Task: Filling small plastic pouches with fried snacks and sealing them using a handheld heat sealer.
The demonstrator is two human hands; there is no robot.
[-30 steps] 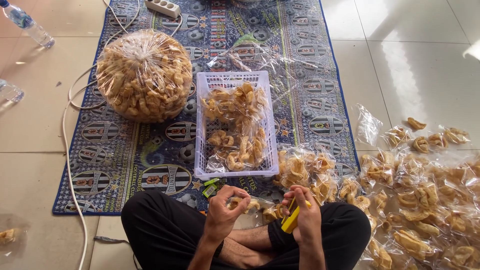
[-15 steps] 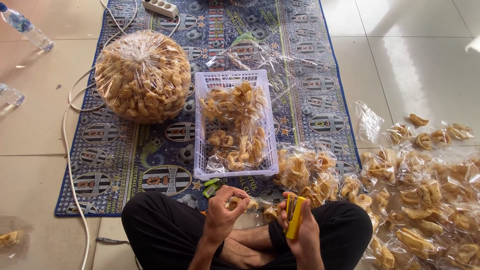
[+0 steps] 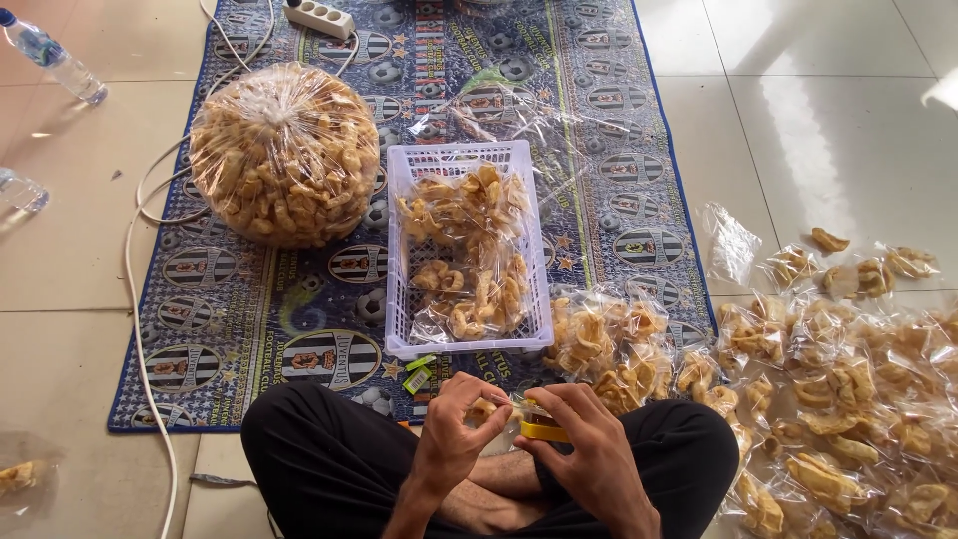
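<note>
I sit cross-legged on the floor. My left hand [image 3: 454, 429] pinches the top of a small clear snack packet [image 3: 496, 424] over my lap. My right hand [image 3: 589, 439] holds a yellow tool [image 3: 544, 430], pressed against the same packet. Just ahead of my knees stands a white plastic basket [image 3: 404, 299] with several filled packets of golden crackers. A large tied clear bag of crackers [image 3: 284, 155] rests on the patterned blue rug [image 3: 249, 319] to the left of the basket.
Many sealed cracker packets [image 3: 838, 379] cover the tiles at my right. Small green objects [image 3: 419, 371] lie by the basket. A white cable [image 3: 140, 329] runs along the rug's left edge to a power strip [image 3: 319, 17]. Water bottles [image 3: 55, 55] lie far left.
My right hand has swung the yellow tool from upright beside my lap down to the packet, and both hands have come together over it.
</note>
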